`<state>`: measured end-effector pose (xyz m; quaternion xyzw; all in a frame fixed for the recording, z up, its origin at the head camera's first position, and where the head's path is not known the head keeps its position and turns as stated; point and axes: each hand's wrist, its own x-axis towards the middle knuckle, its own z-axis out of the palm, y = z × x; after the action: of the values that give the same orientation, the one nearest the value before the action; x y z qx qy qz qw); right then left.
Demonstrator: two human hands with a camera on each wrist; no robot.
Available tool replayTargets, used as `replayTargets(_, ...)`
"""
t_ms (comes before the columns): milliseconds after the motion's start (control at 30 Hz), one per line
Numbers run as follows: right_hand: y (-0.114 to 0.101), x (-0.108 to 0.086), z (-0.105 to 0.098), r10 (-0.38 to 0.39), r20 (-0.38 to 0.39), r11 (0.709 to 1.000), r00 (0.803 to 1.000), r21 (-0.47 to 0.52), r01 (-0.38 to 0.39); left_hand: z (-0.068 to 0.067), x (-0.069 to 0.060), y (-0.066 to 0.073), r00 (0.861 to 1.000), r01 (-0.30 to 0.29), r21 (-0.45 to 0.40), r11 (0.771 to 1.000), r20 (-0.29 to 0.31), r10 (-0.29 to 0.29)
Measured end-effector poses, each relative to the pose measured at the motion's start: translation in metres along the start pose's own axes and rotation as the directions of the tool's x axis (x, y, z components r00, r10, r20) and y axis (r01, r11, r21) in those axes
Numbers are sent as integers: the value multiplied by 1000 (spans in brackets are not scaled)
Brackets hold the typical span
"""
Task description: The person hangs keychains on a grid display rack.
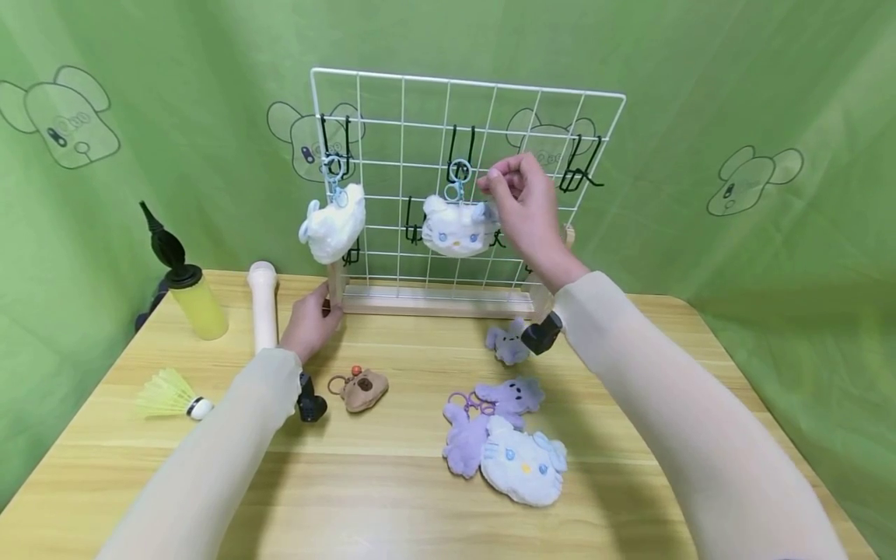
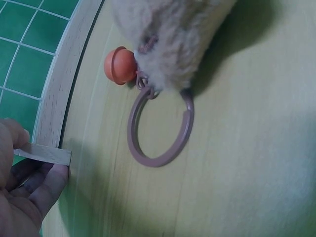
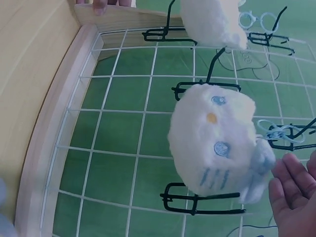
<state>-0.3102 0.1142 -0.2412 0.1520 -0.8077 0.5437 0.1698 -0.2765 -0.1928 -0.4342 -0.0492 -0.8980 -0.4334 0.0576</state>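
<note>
My left hand [image 1: 311, 323] grips the left wooden foot [image 2: 49, 154] of a white wire grid rack [image 1: 420, 78], thumb on one side and fingers on the other. A white plush cat-head keychain [image 1: 456, 233] with blue eyes and a blue bow hangs by its light-blue ring from a black hook in the middle of the grid. Just right of that ring is my right hand [image 1: 528, 214], fingers loosely bent and apart from the keychain in the right wrist view. Another white plush keychain [image 1: 337, 227] hangs at the upper left, turned sideways.
On the table lie a brown plush keychain [image 1: 365, 390], purple plush keychains [image 1: 465, 443] and a white cat-head plush [image 1: 525, 467]. At left are a shuttlecock [image 1: 168, 395], a pale microphone-shaped object [image 1: 263, 307] and a yellow-and-black pump [image 1: 199, 303]. Black hooks [image 1: 579, 167] project from the grid.
</note>
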Motion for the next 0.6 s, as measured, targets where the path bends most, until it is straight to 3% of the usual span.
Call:
replayTargets(300,-5,-31,-16,-186,-14,982,982,26,186,1,0,-2,1000,8,-12,1000,2,-8)
replayTargets(467,-3,-55,-27,-236,108,971,966,-8,239,1,2,-2,1000,7,-16,1000,2,-7)
replayTargets(600,10,-80,-31,-266,239,956,934,-60,288,1,2,-3,1000,15,-17,1000,5,-15)
